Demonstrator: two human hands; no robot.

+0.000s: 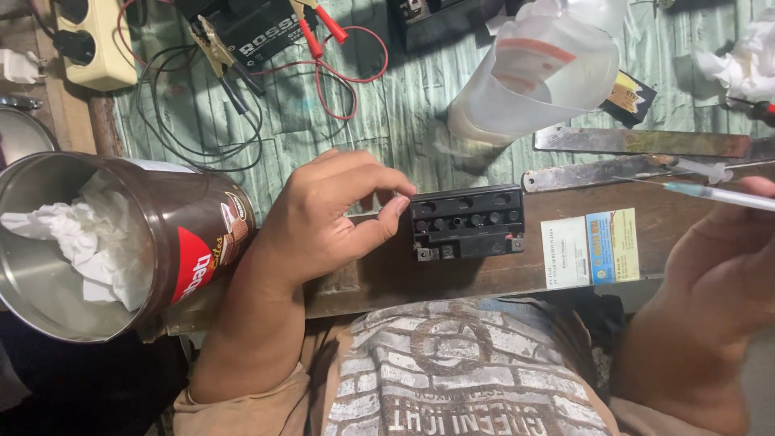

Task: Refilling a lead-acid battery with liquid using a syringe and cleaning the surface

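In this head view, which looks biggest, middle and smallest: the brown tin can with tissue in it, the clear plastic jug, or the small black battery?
1. Brown tin can: largest, though it sits close to the camera, which may inflate it.
2. Clear plastic jug: middle.
3. Small black battery: smallest, with the left hand at its edge.

A brown tin (97, 242) stuffed with white tissue stands at the worktop's (404, 121) left edge. Farther back lie red and black clip leads (323, 32), a translucent plastic jug (537, 69) and two metal strips (642, 143).
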